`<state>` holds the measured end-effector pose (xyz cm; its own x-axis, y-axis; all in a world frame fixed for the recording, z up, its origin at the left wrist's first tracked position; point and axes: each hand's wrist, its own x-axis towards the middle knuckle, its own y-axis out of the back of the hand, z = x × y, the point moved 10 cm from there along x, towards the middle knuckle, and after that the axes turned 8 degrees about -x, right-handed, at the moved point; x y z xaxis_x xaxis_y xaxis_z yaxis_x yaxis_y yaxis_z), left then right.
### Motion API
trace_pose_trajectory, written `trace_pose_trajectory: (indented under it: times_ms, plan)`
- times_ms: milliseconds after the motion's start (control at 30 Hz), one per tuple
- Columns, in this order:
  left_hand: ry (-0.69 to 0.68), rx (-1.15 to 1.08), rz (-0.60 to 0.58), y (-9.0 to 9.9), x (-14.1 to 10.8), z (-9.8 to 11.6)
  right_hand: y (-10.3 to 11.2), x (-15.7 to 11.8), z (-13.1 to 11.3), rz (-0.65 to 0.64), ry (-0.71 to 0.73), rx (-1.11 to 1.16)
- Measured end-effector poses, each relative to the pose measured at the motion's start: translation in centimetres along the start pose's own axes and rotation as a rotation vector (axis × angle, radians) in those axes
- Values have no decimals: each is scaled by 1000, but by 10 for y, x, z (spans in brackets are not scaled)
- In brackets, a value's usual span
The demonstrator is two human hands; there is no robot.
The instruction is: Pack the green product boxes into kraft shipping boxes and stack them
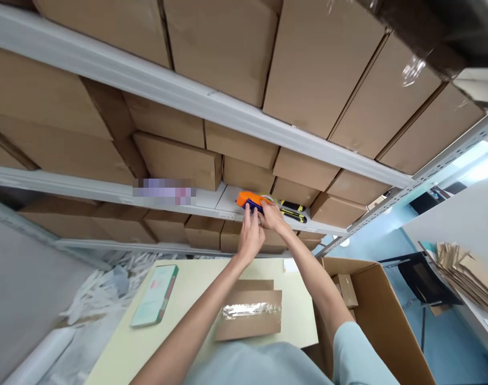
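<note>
Both arms reach forward over the table to the middle shelf. My left hand (252,233) touches a dark blue object (252,204) with its fingertips. My right hand (271,215) is closed around the right end of an orange tool (247,198), beside the blue object. Black and yellow cutters (294,215) lie on the shelf just right of my right hand. Below my forearms, a taped cardboard box (249,321) rests on the pale table (295,315).
Cardboard boxes (223,48) fill the shelves above and below the white shelf beam (147,80). A green-and-white box (155,295) lies on the table's left. To the right stand a large open carton (388,326) and a black chair (424,278).
</note>
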<state>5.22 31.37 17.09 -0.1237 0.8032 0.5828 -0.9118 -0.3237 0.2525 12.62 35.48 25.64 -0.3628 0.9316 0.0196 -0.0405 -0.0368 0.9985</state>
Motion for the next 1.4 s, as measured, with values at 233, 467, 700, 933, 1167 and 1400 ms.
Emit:
trace_pose_trajectory:
  times_ms: [233, 467, 700, 933, 1167, 1400]
  plan:
    - [-12, 18, -90, 0, 6, -39, -1, 50, -17, -136, 15, -138]
    - [146, -16, -206, -4, -78, -55, -25, 52, -14, -136, -17, -98]
    - [640, 94, -256, 76, -237, -145, -134, -104, 39, 30, -257, 232]
    - [891, 134, -380, 80, -335, -140, -269, -310, 17, -234, -620, 441]
    - [935, 244, -386, 20, -331, -112, -321, -305, 8, -325, -801, 404]
    - [992, 300, -282, 20, -333, -138, -342, -308, 23, -484, -685, 548]
